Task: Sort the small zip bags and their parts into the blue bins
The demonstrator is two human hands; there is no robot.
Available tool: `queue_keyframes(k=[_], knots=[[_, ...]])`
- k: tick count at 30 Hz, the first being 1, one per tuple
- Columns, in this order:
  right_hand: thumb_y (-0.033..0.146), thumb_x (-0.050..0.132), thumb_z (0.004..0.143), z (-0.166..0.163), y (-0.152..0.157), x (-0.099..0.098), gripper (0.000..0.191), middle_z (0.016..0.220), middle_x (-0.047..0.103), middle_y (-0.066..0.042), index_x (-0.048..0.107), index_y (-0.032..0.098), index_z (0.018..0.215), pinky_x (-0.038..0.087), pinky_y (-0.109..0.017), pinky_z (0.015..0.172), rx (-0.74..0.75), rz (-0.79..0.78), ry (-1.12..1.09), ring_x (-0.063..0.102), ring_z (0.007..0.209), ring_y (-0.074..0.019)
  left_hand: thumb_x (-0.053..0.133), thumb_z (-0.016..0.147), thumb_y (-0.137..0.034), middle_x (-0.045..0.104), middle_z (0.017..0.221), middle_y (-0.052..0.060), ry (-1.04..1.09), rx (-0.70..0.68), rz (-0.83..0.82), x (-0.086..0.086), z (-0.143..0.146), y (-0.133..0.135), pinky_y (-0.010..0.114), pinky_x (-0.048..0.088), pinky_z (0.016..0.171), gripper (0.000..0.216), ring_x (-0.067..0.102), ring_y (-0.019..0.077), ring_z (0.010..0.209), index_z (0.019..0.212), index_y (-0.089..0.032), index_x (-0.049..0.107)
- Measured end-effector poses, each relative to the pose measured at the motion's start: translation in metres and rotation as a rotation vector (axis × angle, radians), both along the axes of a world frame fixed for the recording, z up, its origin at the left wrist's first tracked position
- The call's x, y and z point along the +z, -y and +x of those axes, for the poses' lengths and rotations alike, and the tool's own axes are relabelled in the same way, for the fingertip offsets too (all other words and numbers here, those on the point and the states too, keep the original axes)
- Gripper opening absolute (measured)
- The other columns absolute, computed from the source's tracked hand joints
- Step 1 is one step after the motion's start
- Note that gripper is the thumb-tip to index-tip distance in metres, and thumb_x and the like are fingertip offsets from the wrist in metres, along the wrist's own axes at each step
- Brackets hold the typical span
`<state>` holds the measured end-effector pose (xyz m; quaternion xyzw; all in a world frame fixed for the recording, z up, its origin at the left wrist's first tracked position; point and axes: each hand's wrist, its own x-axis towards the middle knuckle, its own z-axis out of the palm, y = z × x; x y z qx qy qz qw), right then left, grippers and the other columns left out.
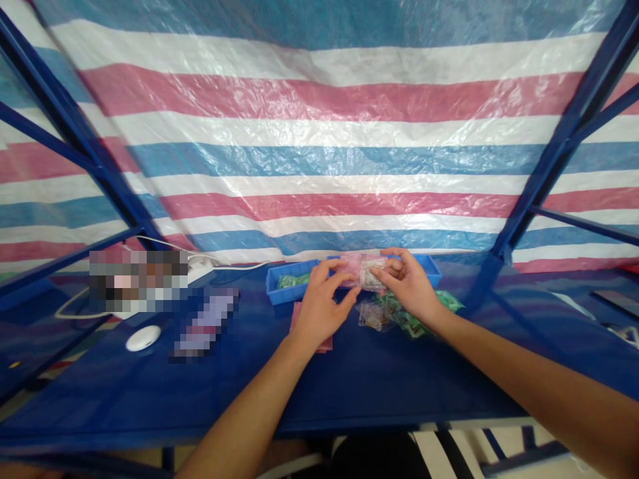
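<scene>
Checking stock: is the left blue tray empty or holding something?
Not empty: green packets lie inside the left blue tray, left of the clear pouch held in the left hand and right hand.

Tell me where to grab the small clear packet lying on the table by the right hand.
Probably pinch the clear packet by its near edge, coming from above on the near side: it lies flat on the blue table, and green packets crowd its right side.
</scene>
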<state>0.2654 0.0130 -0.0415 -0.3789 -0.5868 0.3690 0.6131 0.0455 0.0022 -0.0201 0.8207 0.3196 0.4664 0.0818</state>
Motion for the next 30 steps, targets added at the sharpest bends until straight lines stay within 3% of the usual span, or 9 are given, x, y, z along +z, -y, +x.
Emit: queue_keyframes(k=[3,5,9,16,21,25,30], knots=[[0.049,0.078,0.085,0.012,-0.014,0.003,0.050,0.068,0.055,0.006,0.058,0.029,0.126,0.051,-0.029,0.054,-0.058,0.060,0.065,0.055,0.056,-0.0148,0.065,0.097,-0.028,0.061,0.130,0.011,-0.017,0.043,-0.009,-0.001,-0.002,-0.002,0.046,0.043,0.114,0.017,0.056,0.0274,0.127,0.111,-0.023,0.073],[0.051,0.075,0.087,0.019,-0.027,0.008,0.037,0.064,0.056,0.005,0.067,0.025,0.111,0.047,-0.028,0.052,-0.098,0.083,0.157,0.053,0.054,-0.0143,0.061,0.099,-0.027,0.064,0.123,0.010,-0.041,0.023,-0.029,-0.001,-0.002,-0.002,0.044,0.045,0.111,0.016,0.060,0.0256,0.121,0.108,-0.022,0.073],[0.053,0.076,0.083,0.027,-0.061,0.017,0.035,0.070,0.067,0.001,0.074,0.022,0.101,0.045,-0.028,0.049,-0.034,-0.028,0.371,0.056,0.052,-0.0144,0.059,0.100,-0.027,0.070,0.109,0.008,-0.104,-0.050,-0.053,-0.002,0.000,0.000,0.042,0.047,0.103,0.015,0.064,0.0237,0.108,0.105,-0.022,0.072],[0.041,0.076,0.084,0.016,-0.103,0.021,0.021,0.079,0.078,-0.003,0.080,0.023,0.095,0.051,-0.029,0.061,-0.037,0.011,0.721,0.067,0.067,-0.0183,0.057,0.101,-0.027,0.073,0.102,0.007,-0.176,-0.097,-0.055,-0.005,0.002,0.001,0.042,0.047,0.101,0.017,0.065,0.0244,0.102,0.098,-0.022,0.073],[0.027,0.081,0.079,0.009,-0.103,0.025,0.006,0.093,0.078,-0.006,0.082,0.024,0.085,0.053,-0.033,0.079,-0.066,0.071,0.884,0.070,0.084,-0.0229,0.056,0.101,-0.028,0.074,0.101,0.008,-0.180,-0.091,-0.051,-0.006,0.001,0.000,0.043,0.047,0.099,0.019,0.065,0.0250,0.101,0.098,-0.022,0.074],[0.020,0.081,0.076,0.008,-0.094,0.029,0.010,0.113,0.074,-0.011,0.084,0.023,0.085,0.048,-0.038,0.100,-0.121,0.163,1.014,0.067,0.107,-0.0299,0.056,0.101,-0.028,0.074,0.101,0.007,-0.185,-0.090,-0.049,-0.004,0.001,0.000,0.044,0.046,0.102,0.018,0.065,0.0250,0.102,0.098,-0.022,0.073],[0.022,0.075,0.083,0.007,-0.084,0.028,0.010,0.092,0.081,-0.006,0.084,0.025,0.086,0.052,-0.034,0.088,-0.048,0.158,1.097,0.074,0.090,-0.0270,0.056,0.101,-0.027,0.074,0.101,0.007,-0.192,-0.088,-0.045,-0.006,0.002,-0.001,0.044,0.046,0.103,0.019,0.065,0.0245,0.102,0.098,-0.022,0.073]])
